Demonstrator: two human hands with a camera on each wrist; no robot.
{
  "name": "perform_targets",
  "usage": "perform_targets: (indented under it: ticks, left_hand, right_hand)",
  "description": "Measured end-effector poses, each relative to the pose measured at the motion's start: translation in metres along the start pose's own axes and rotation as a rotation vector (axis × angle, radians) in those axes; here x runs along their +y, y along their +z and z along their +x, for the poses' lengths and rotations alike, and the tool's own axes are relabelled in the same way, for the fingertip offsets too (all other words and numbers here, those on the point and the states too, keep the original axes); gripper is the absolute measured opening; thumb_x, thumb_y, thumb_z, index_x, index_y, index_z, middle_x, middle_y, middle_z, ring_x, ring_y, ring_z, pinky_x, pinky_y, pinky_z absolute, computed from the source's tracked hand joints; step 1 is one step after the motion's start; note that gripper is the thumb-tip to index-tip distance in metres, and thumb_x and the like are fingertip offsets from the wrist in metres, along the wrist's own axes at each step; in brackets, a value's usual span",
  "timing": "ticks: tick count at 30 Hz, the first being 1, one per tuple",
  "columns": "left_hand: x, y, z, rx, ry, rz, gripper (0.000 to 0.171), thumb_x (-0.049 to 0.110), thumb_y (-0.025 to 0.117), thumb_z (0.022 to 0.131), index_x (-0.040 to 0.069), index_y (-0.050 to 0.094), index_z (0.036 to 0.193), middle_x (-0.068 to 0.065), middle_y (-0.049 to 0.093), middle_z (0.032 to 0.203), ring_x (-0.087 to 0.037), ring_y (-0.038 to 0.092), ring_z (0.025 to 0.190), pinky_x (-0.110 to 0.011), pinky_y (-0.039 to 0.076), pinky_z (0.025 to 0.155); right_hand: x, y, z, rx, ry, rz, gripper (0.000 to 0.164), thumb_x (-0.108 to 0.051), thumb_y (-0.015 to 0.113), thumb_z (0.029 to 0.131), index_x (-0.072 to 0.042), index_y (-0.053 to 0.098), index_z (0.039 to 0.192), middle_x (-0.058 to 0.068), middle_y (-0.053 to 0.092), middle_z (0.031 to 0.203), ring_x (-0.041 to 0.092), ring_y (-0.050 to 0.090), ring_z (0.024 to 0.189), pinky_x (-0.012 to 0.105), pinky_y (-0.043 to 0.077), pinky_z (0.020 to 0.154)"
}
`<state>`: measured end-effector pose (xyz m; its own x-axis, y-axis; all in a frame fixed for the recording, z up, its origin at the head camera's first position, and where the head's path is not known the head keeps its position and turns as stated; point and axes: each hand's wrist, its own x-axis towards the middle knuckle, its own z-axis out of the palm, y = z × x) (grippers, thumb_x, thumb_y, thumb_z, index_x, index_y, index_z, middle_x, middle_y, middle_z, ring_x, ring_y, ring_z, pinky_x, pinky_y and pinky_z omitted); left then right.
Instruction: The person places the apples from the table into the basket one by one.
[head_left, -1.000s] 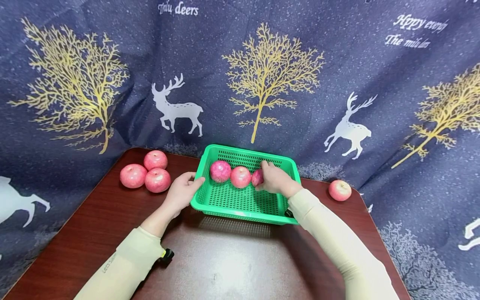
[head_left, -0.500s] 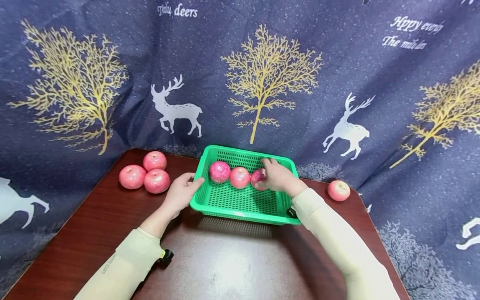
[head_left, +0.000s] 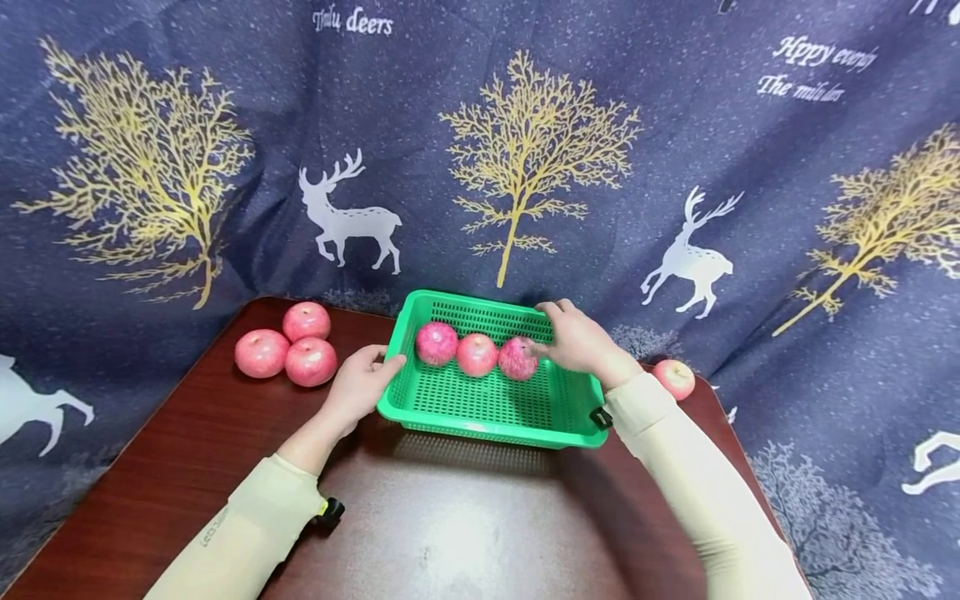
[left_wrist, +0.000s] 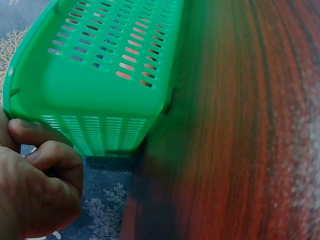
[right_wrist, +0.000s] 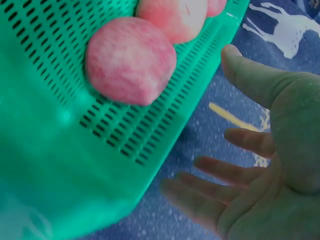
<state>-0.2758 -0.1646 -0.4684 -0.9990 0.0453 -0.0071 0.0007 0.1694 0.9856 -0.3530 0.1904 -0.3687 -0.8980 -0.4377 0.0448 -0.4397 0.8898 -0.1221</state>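
While the head camera looks down over a brown table [head_left: 465,517], a dark blue cloth [head_left: 420,150] behind it carries white lettering [head_left: 369,22]: "deers" is legible at upper left, "Hppy" and "The" at upper right. Neighbouring words are too distorted to read, as is the small print on the left sleeve [head_left: 232,525]. A green basket [head_left: 483,429] sits at the table's far edge, holding a row of three: the left apple [head_left: 437,343], the middle apple [head_left: 477,355] and the right apple [head_left: 517,358]. The left hand [head_left: 363,383] pinches the basket's left rim. The right hand [head_left: 581,337], empty and loosely open, is over the right end. Half a second ago it was round the right apple; now it has drawn back, exposing the fruit, and its sleeve [head_left: 697,475] partly hides a lone apple [head_left: 675,379]. Three loose apples [head_left: 311,362] cluster at left.

The left wrist camera alone shows the slotted outer wall and curled fingers [left_wrist: 57,155] at the corner.

The right wrist camera reveals the palm, fingers spread, clear of the right apple.
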Motion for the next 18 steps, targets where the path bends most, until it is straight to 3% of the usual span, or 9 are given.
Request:
perform_targets:
  ticks: [8, 18]
  left_hand:
    - [0.0, 0.0, 0.0, -0.005, 0.009, -0.011, 0.048, 0.04, 0.063, 0.097, 0.003, 0.055, 0.126, -0.027, 0.066, 0.106, -0.038, 0.067, 0.092, -0.038, 0.058, 0.069]
    - [-0.001, 0.0, 0.0, -0.003, 0.009, -0.008, 0.048, 0.04, 0.063, 0.097, 0.004, 0.055, 0.126, -0.026, 0.067, 0.105, -0.035, 0.067, 0.09, -0.038, 0.058, 0.069]
  right_hand:
    - [0.018, -0.015, -0.013, 0.109, -0.007, -0.003, 0.071, -0.05, 0.072, 0.086, -0.011, 0.049, 0.141, 0.016, 0.051, 0.129, 0.035, 0.054, 0.112, 0.054, 0.046, 0.091]
    - [0.045, -0.023, -0.027, 0.151, 0.076, 0.009, 0.072, -0.054, 0.071, 0.086, -0.014, 0.049, 0.141, 0.012, 0.05, 0.131, 0.032, 0.052, 0.114, 0.053, 0.045, 0.092]
